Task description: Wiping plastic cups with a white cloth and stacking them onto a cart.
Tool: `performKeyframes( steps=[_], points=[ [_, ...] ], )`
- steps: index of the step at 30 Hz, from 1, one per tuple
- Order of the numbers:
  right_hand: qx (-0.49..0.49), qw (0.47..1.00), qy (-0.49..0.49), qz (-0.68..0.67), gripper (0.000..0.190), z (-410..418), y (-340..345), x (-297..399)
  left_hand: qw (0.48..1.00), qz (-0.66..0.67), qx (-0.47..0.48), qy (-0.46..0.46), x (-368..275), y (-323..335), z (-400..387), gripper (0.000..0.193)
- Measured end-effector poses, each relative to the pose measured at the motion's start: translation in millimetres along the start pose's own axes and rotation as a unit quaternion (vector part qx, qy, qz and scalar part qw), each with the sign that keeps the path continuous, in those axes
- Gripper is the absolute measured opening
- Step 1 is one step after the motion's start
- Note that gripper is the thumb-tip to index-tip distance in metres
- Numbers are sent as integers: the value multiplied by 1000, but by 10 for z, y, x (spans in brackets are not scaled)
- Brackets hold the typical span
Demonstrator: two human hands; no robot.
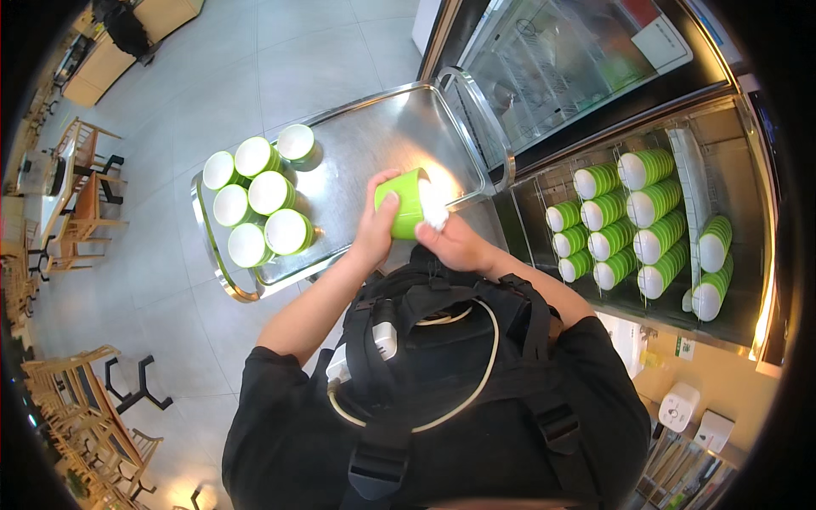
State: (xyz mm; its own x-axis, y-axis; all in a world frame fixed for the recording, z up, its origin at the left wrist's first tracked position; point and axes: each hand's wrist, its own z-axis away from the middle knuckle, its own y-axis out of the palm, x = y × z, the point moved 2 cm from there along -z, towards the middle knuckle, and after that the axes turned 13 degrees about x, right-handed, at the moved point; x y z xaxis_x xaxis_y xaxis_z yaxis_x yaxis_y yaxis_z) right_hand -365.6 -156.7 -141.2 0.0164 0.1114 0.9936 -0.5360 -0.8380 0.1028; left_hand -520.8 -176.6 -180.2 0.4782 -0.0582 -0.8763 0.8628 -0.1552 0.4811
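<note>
My left hand (376, 223) grips a green cup (400, 205) from its left side, with the thumb along its outer wall. The cup lies tilted, its mouth facing right. My right hand (456, 242) holds a crumpled white cloth or tissue (435, 207) against that mouth; glare hides its exact edge. Both hands are above the near edge of a stainless-steel trolley (366, 143). On the trolley's left part stand several stacks of green cups (271, 193), their white round faces upward. A lone-looking stack (296, 141) sits at the far side of this group.
To the right, a cabinet with wire racks (615, 156) holds many nested green cups (656, 203). A glass door (542, 70) stands beyond the trolley's curved handle (503, 137). Wooden chairs (89, 204) and tables are at the left. White dispensers (679, 406) are at lower right.
</note>
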Motion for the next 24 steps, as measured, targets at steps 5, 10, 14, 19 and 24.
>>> performKeyframes(
  steps=[5,10,14,19,24],
  points=[
    [136,868,-163,448,51,-142,-123,457,882,293,27,-367,-361,29,-83,62],
    [217,735,-200,611,48,-245,-468,264,847,361,83,-381,-134,-288,-96,60],
    [177,715,-178,652,47,-309,-594,56,919,231,-39,-316,-48,-146,-246,53],
    [114,960,181,179,35,-269,-644,-302,960,147,-165,-171,350,-204,-364,54],
    [65,949,51,304,25,-384,-712,-612,929,234,-204,-202,638,-300,-224,58]
  ],
)
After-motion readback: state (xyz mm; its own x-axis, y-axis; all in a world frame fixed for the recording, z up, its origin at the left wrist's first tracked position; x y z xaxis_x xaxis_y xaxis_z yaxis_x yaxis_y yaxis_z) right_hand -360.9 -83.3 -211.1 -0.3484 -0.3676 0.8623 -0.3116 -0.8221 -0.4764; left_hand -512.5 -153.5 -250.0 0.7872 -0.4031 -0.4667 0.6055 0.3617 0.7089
